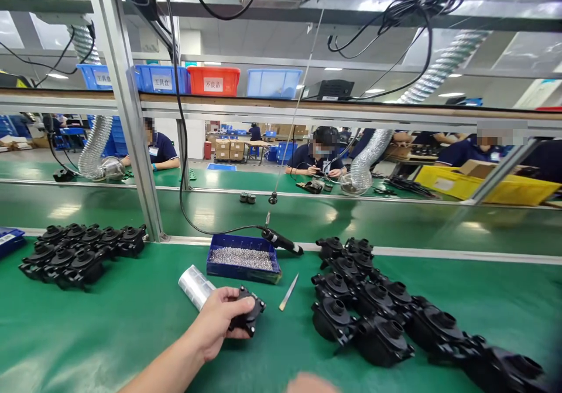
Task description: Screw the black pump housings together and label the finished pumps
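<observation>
My left hand [214,321] grips a black plastic housing [246,311], thumb on its top face and fingers beneath it, a little above the green mat. Right behind that hand lies a whitish, shiny cylinder [195,286]. Only a blurred edge of my right hand [312,383] shows at the bottom of the view, and its fingers cannot be made out. Beyond the held housing stands a blue tray [243,274] full of small metal screws [241,258]. A black electric screwdriver [283,242] rests by the tray's right end, and a pointed pale tool [288,292] lies in front of it.
Black housings stand in several rows on the right [381,340] and in a group on the left [83,252]. A metal post [132,106] rises at left. The screwdriver's cable [182,147] hangs down to the bench. Across it, a person [320,153] works at a green conveyor.
</observation>
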The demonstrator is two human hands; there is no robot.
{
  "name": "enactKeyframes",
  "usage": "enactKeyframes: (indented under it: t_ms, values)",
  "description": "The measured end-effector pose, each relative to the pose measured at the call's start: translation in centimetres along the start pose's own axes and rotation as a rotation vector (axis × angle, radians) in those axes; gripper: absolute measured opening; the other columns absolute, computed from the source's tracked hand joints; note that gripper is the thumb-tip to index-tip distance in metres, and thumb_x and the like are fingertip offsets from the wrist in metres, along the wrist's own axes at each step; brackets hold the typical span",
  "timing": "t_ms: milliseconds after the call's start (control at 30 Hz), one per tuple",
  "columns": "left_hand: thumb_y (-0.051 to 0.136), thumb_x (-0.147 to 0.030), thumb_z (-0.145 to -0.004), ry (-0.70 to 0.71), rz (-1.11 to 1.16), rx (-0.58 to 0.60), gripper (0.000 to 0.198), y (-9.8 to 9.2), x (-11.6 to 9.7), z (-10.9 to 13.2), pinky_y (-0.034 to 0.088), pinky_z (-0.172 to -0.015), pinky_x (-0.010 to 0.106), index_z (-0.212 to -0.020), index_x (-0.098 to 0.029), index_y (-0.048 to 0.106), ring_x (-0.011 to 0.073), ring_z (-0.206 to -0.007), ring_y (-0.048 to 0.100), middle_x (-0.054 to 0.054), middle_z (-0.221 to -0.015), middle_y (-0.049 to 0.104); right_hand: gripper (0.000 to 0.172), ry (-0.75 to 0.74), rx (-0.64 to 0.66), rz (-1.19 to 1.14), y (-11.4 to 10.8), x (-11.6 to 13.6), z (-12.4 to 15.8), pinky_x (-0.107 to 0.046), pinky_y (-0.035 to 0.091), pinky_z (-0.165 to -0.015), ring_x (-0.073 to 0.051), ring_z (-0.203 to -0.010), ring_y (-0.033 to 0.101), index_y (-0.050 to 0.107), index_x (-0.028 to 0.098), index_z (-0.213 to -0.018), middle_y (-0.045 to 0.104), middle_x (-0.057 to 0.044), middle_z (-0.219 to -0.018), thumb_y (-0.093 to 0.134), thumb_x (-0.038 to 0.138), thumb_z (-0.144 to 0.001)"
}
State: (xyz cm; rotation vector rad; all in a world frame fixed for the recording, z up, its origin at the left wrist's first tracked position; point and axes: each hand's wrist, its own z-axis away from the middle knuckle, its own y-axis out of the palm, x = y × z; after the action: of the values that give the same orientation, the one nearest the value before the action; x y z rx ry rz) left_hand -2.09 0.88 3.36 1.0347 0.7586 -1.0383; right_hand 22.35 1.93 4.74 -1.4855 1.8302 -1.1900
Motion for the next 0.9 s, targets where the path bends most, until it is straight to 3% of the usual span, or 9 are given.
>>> enactKeyframes:
  t_ms: [100, 200, 233, 300, 433, 533, 633, 767, 900]
  values:
    - [0.097, -0.052, -0.051, -0.047, -0.049, 0.085, 0.066, 0.1, 0.4, 0.3, 0.061, -0.053, 0.028, -0.096, -0.014, 0.066, 0.0177, -0.073, 0.067, 0.010, -0.093, 0.074, 0.034, 0.109, -0.109, 0.075, -3.7, -5.9, -3.4, -0.049, 0.058, -0.096, -0.027, -0.112, 0.068, 0.068, 0.025, -0.130, 0.070, -0.012, -0.127, 0.046, 0.015, -0.106]
    - [0.098, -0.049, -0.046, -0.115, -0.085, 0.190, 0.066, 0.4, 0.8, 0.6, 0.060, -0.047, 0.028, -0.091, -0.013, 0.066, 0.0183, -0.069, 0.068, 0.014, -0.094, 0.076, 0.046, 0.608, -0.180, 0.260, -6.7, -10.4, -7.0, -0.054, 0.043, -0.116, -0.035, -0.140, 0.050, 0.060, 0.017, -0.143, 0.052, -0.020, -0.153, 0.053, 0.016, -0.098]
    - [0.099, -0.049, -0.044, -0.135, -0.094, 0.215, 0.066, 0.4, 1.0, 0.7, 0.060, -0.045, 0.027, -0.089, -0.013, 0.067, 0.0183, -0.066, 0.068, 0.015, -0.094, 0.077, 0.048, 0.663, -0.160, 0.264, -7.0, -11.2, -8.0, -0.053, 0.039, -0.119, -0.035, -0.143, 0.046, 0.058, 0.012, -0.145, 0.049, -0.022, -0.155, 0.055, 0.017, -0.097]
    - [0.100, -0.048, -0.041, -0.160, -0.108, 0.250, 0.068, 0.4, 1.4, 0.5, 0.059, -0.042, 0.027, -0.088, -0.012, 0.068, 0.0182, -0.062, 0.068, 0.016, -0.092, 0.077, 0.056, 0.695, -0.071, 0.228, -6.4, -11.8, -9.6, -0.047, 0.038, -0.120, -0.034, -0.143, 0.047, 0.056, 0.008, -0.147, 0.052, -0.022, -0.153, 0.065, 0.021, -0.093]
    - [0.102, -0.046, -0.040, -0.179, -0.110, 0.324, 0.068, -0.2, 1.3, -0.3, 0.061, -0.044, 0.030, -0.088, -0.010, 0.070, 0.0192, -0.060, 0.069, 0.019, -0.090, 0.077, 0.080, 0.682, 0.098, 0.140, -2.4, -11.2, -12.0, -0.040, 0.047, -0.111, -0.033, -0.137, 0.053, 0.046, 0.015, -0.156, 0.057, -0.016, -0.150, 0.080, 0.026, -0.083]
    - [0.102, -0.047, -0.041, -0.172, -0.106, 0.307, 0.067, -1.0, 0.6, -0.9, 0.062, -0.046, 0.031, -0.088, -0.010, 0.071, 0.0189, -0.061, 0.069, 0.017, -0.089, 0.077, 0.069, 0.722, 0.103, 0.138, -0.1, -11.4, -13.3, -0.041, 0.047, -0.104, -0.034, -0.135, 0.052, 0.045, 0.018, -0.155, 0.055, -0.017, -0.150, 0.068, 0.017, -0.090]
    - [0.102, -0.048, -0.040, -0.155, -0.117, 0.244, 0.068, -1.4, -0.3, -1.1, 0.064, -0.048, 0.031, -0.086, -0.010, 0.072, 0.0186, -0.062, 0.069, 0.015, -0.087, 0.076, 0.051, 0.755, 0.055, 0.167, 0.6, -12.1, -13.9, -0.043, 0.047, -0.096, -0.037, -0.128, 0.054, 0.056, 0.016, -0.141, 0.059, -0.021, -0.139, 0.065, 0.012, -0.091]
    - [0.102, -0.050, -0.037, -0.153, -0.114, 0.214, 0.067, -1.4, -0.8, -1.0, 0.063, -0.046, 0.031, -0.082, -0.010, 0.071, 0.0188, -0.061, 0.069, 0.012, -0.079, 0.074, 0.024, 0.730, -0.043, 0.161, -0.9, -12.2, -13.8, -0.037, 0.047, -0.085, -0.033, -0.107, 0.064, 0.063, 0.019, -0.108, 0.069, -0.013, -0.109, 0.072, 0.015, -0.086]
    - [0.102, -0.049, -0.038, -0.153, -0.093, 0.210, 0.065, -1.2, -0.7, -1.1, 0.063, -0.046, 0.031, -0.081, -0.010, 0.071, 0.0189, -0.060, 0.068, 0.011, -0.076, 0.073, 0.019, 0.723, -0.334, 0.170, -3.8, -10.2, -13.6, -0.039, 0.048, -0.078, -0.031, -0.093, 0.066, 0.052, 0.021, -0.106, 0.068, -0.010, -0.100, 0.060, 0.037, -0.098]
